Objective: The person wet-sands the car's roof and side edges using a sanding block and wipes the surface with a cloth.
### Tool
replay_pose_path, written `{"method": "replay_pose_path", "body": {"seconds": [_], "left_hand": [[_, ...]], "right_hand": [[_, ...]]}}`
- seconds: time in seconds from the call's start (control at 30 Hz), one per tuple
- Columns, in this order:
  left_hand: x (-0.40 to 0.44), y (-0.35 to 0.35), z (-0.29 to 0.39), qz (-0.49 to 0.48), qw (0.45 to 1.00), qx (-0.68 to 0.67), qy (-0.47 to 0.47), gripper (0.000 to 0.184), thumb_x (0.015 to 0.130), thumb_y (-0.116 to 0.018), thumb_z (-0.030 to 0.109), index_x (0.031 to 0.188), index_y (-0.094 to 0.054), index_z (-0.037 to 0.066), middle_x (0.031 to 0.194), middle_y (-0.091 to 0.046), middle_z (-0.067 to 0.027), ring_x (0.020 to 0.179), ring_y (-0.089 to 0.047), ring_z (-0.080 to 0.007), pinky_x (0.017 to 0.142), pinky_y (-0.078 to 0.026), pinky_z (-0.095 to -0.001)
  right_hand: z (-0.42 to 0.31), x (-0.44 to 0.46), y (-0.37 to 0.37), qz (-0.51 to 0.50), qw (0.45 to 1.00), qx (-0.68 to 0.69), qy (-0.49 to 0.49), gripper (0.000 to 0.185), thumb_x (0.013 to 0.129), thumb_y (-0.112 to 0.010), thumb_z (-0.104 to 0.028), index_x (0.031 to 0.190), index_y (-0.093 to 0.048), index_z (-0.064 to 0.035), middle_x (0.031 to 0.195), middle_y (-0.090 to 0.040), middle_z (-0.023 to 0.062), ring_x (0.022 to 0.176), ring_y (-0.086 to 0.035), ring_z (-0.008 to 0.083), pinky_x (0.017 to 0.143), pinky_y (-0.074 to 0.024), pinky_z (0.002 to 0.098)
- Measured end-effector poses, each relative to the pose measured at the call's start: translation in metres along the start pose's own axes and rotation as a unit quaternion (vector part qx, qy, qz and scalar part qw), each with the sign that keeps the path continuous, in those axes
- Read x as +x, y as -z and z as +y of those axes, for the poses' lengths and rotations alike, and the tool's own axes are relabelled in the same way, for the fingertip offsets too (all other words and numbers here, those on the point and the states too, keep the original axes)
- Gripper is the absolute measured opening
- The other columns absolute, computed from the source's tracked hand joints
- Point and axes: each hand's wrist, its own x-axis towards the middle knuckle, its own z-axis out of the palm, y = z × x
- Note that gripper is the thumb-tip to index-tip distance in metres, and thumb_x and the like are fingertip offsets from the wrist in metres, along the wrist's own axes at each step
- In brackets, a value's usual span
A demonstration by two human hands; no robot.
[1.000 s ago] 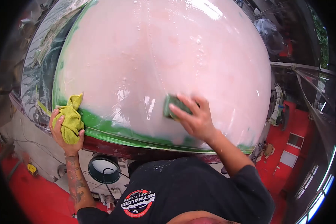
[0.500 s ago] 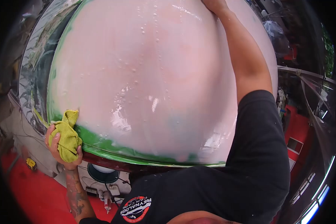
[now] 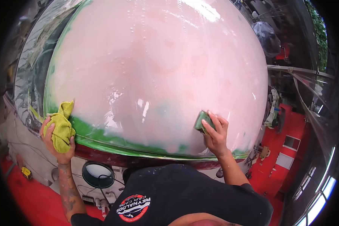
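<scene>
A large curved car panel (image 3: 139, 67), coated pinkish white with green along its edges, fills the middle of the head view. Its surface is wet, with beads of water and glare. At the near left corner, my left hand (image 3: 58, 137) is closed around a crumpled yellow-green microfiber cloth (image 3: 64, 130). On the near right part of the panel, my right hand (image 3: 216, 133) grips a dark green sanding block (image 3: 202, 121), which rests against the coated surface. My fingers hide part of the block.
Below the panel's near edge stand a dark bucket (image 3: 98, 174) and several cables. A yellow tape measure (image 3: 26, 173) lies at the left. Plastic sheeting (image 3: 32, 45) borders the panel on the left. A metal frame with clear plastic (image 3: 307, 90) and red flooring (image 3: 261, 177) are at the right.
My right hand has come back from the panel's far end to its near right, bringing the sanding block into view. My left hand keeps the cloth at the corner. The view has shifted slightly.
</scene>
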Motion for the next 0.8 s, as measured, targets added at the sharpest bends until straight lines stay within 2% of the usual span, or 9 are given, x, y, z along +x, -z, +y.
{"method": "replay_pose_path", "body": {"seconds": [0.1, 0.2, 0.33, 0.4, 0.47, 0.5, 0.57, 0.67, 0.8], "left_hand": [[-0.001, 0.002, -0.001, -0.007, 1.0, 0.006, 0.004, 0.067, 0.082, -0.077, 0.033, 0.134, -0.047, 0.004, 0.138, -0.049, -0.0258, 0.127, -0.048, -0.0431, 0.109, -0.039, -0.0557], [-0.001, 0.004, -0.002, -0.016, 1.0, 0.014, 0.008, 0.067, 0.082, -0.075, 0.034, 0.135, -0.046, 0.006, 0.138, -0.048, -0.026, 0.127, -0.048, -0.0429, 0.109, -0.039, -0.0562], [-0.002, 0.003, -0.002, -0.015, 1.0, 0.002, 0.016, 0.067, 0.082, -0.073, 0.036, 0.136, -0.045, 0.007, 0.139, -0.047, -0.0259, 0.128, -0.047, -0.0433, 0.108, -0.039, -0.0575], [-0.004, 0.004, -0.002, -0.019, 1.0, 0.012, 0.021, 0.068, 0.082, -0.074, 0.037, 0.136, -0.045, 0.007, 0.138, -0.048, -0.026, 0.128, -0.047, -0.0433, 0.108, -0.038, -0.0576], [-0.003, 0.002, -0.002, -0.016, 1.0, 0.012, 0.022, 0.068, 0.082, -0.074, 0.038, 0.136, -0.045, 0.007, 0.138, -0.048, -0.026, 0.127, -0.047, -0.0433, 0.108, -0.038, -0.0575], [-0.003, 0.005, -0.002, -0.019, 1.0, 0.008, 0.024, 0.068, 0.082, -0.074, 0.038, 0.136, -0.045, 0.007, 0.138, -0.048, -0.026, 0.127, -0.047, -0.0432, 0.108, -0.038, -0.0575], [-0.001, 0.004, -0.003, -0.012, 1.0, 0.007, 0.016, 0.068, 0.083, -0.074, 0.038, 0.136, -0.045, 0.007, 0.138, -0.048, -0.026, 0.127, -0.047, -0.0431, 0.108, -0.038, -0.0574], [-0.002, 0.004, -0.003, -0.011, 1.0, 0.001, 0.01, 0.068, 0.083, -0.074, 0.037, 0.136, -0.045, 0.006, 0.138, -0.048, -0.0259, 0.127, -0.047, -0.043, 0.108, -0.038, -0.0571], [-0.003, 0.003, -0.005, -0.009, 1.0, -0.003, 0.005, 0.068, 0.083, -0.075, 0.035, 0.137, -0.045, 0.005, 0.138, -0.048, -0.0258, 0.127, -0.047, -0.043, 0.108, -0.038, -0.057]], "right_hand": [[0.034, 0.036, 0.004, -0.008, 0.998, 0.01, 0.057, 0.045, 0.077, -0.072, -0.002, 0.121, -0.073, -0.0145, 0.138, -0.062, 0.0152, 0.113, -0.052, 0.0349, 0.1, -0.045, 0.0427], [0.096, 0.151, -0.006, 0.014, 0.996, 0.028, 0.086, 0.049, 0.08, -0.069, -0.001, 0.127, -0.07, -0.0123, 0.137, -0.063, 0.0132, 0.109, -0.054, 0.0334, 0.1, -0.0457, 0.0409], [0.185, 0.341, -0.041, 0.095, 0.988, -0.024, 0.118, 0.034, 0.096, -0.064, -0.022, 0.129, -0.068, -0.0157, 0.132, -0.067, 0.0089, 0.11, -0.059, 0.0353, 0.101, -0.0448, 0.0409], [0.232, 0.419, -0.064, 0.095, 0.988, -0.12, 0.029, 0.036, 0.097, -0.063, -0.025, 0.13, -0.067, -0.0108, 0.13, -0.068, 0.0106, 0.113, -0.063, 0.0306, 0.103, -0.0424, 0.0384], [0.243, 0.443, -0.084, 0.098, 0.988, -0.118, -0.006, 0.04, 0.1, -0.055, -0.033, 0.132, -0.065, -0.0113, 0.13, -0.067, 0.0136, 0.117, -0.062, 0.0345, 0.105, -0.0437, 0.0429], [0.243, 0.443, -0.09, 0.095, 0.987, -0.118, -0.046, 0.045, 0.102, -0.047, -0.04, 0.133, -0.064, -0.0118, 0.131, -0.066, 0.0167, 0.121, -0.061, 0.0384, 0.106, -0.0449, 0.0473], [0.195, 0.394, -0.069, 0.115, 0.988, -0.103, -0.001, 0.036, 0.096, -0.064, -0.027, 0.129, -0.068, -0.0124, 0.13, -0.068, 0.0105, 0.113, -0.062, 0.0325, 0.104, -0.0422, 0.0395], [0.118, 0.262, -0.038, 0.097, 0.995, -0.026, 0.008, 0.039, 0.092, -0.069, -0.02, 0.131, -0.068, -0.0214, 0.135, -0.065, 0.0089, 0.108, -0.056, 0.0367, 0.101, -0.0469, 0.0422], [0.028, 0.079, -0.008, 0.042, 0.999, -0.001, -0.026, 0.047, 0.082, -0.073, -0.007, 0.128, -0.07, -0.013, 0.138, -0.061, 0.0139, 0.108, -0.052, 0.033, 0.098, -0.0432, 0.0411]]}}
